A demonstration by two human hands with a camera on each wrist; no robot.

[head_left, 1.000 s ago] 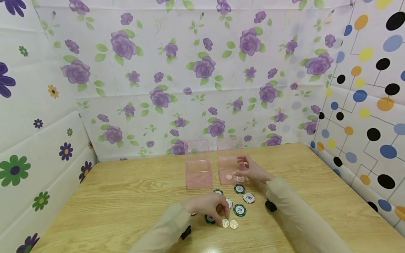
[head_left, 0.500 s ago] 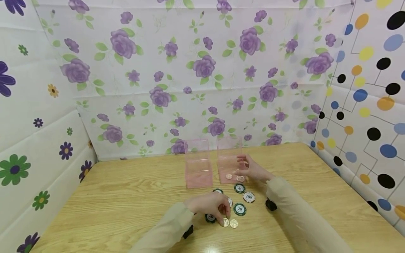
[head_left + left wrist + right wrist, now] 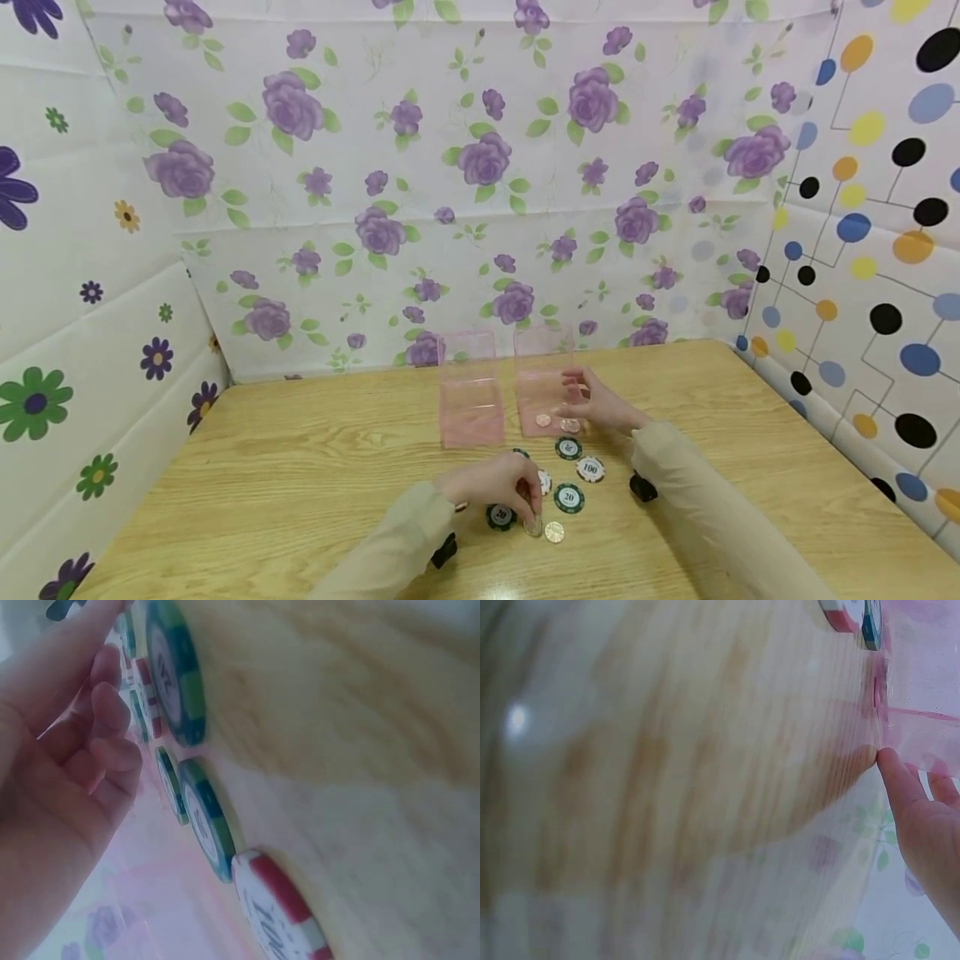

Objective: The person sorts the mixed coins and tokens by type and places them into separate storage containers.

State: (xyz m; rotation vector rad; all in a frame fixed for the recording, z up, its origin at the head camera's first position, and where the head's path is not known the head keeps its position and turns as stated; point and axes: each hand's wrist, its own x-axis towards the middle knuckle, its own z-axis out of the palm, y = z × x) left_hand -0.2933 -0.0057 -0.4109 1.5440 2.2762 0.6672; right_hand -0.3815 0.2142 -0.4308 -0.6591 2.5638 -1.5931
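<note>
My left hand (image 3: 497, 482) pinches a gold coin (image 3: 533, 527) at its fingertips, low over the table; in the left wrist view the coin is hidden. A second gold coin (image 3: 554, 532) lies flat just right of it. Several poker chips lie close around this hand, among them a green one marked 20 (image 3: 501, 517) and another green 20 (image 3: 568, 498). My right hand (image 3: 606, 408) holds the right-hand clear pink box (image 3: 529, 398) by its right side, thumb against its edge (image 3: 882, 735). Inside that box lie coins (image 3: 543, 420).
Left of the held box stands a second pink box (image 3: 471, 425), its clear lid raised at the back. A white chip marked 100 (image 3: 590, 468) and a green chip (image 3: 568, 448) lie in front of the right box. Floral cloth (image 3: 360, 292) hangs behind the wooden table (image 3: 300, 467).
My left fingertips have closed over the nearer gold coin, which now looks tilted and partly covered. The right hand and both boxes have stayed where they were.
</note>
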